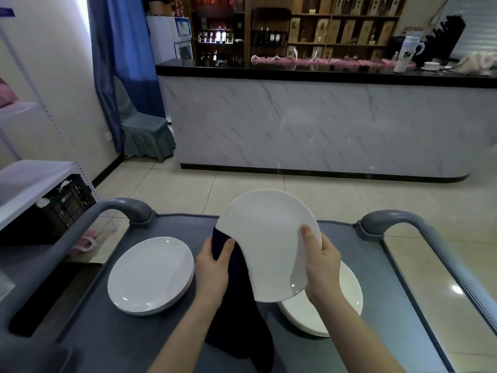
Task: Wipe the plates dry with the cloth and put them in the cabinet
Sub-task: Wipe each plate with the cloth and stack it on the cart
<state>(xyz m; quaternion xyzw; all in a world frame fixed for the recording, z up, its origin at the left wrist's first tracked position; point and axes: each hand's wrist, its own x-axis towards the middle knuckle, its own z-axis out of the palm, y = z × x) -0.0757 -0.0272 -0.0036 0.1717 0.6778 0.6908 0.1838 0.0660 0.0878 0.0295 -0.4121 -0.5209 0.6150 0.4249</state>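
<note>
Gripping a tilted white plate, the right hand faces the left hand pinching a dark cloth.

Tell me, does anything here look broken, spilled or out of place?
Nothing stands out. The right hand holds one plate tilted while the left hand grips the dark cloth at its edge. The left stack and right stack lie flat on the grey cart, no chips or spills visible.

The raised plate and both stacks look like glossy white glazed ceramic, the dark cloth soft and matt, the grey cart matt plastic, and the counter front smooth marble-patterned.
</note>
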